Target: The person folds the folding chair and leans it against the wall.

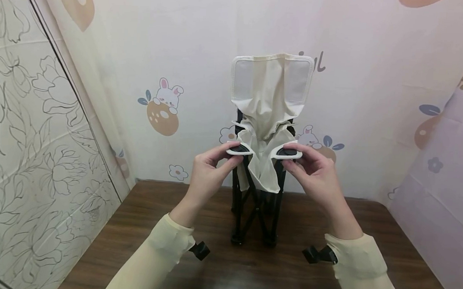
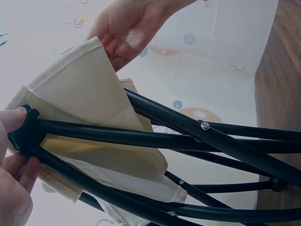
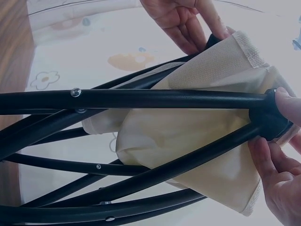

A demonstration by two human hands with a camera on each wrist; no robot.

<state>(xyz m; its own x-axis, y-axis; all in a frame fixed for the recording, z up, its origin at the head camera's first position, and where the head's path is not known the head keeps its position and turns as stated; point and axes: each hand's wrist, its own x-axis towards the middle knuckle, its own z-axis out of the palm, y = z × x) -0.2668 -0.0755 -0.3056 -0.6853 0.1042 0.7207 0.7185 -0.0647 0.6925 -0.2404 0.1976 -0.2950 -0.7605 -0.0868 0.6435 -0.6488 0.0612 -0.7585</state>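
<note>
A small folding chair (image 1: 268, 81) with cream fabric and crossed black tube legs (image 1: 256, 209) stands upright, partly folded, its seat fabric sagging in creases. My left hand (image 1: 211, 171) pinches the chair's front left corner, thumb below and fingers above. In the left wrist view, its fingertips hold a black corner joint (image 2: 28, 132) where two tubes meet. My right hand (image 1: 318, 172) pinches the front right corner the same way, and the right wrist view shows a matching joint (image 3: 269, 115). A gap separates the two corners.
The chair stands on a dark brown wooden table (image 1: 165, 228), close to a patterned cloth backdrop (image 1: 196, 52). A flower-print panel (image 1: 42, 132) rises at the left. Black mounts (image 1: 200, 250) stick out at both sleeve cuffs.
</note>
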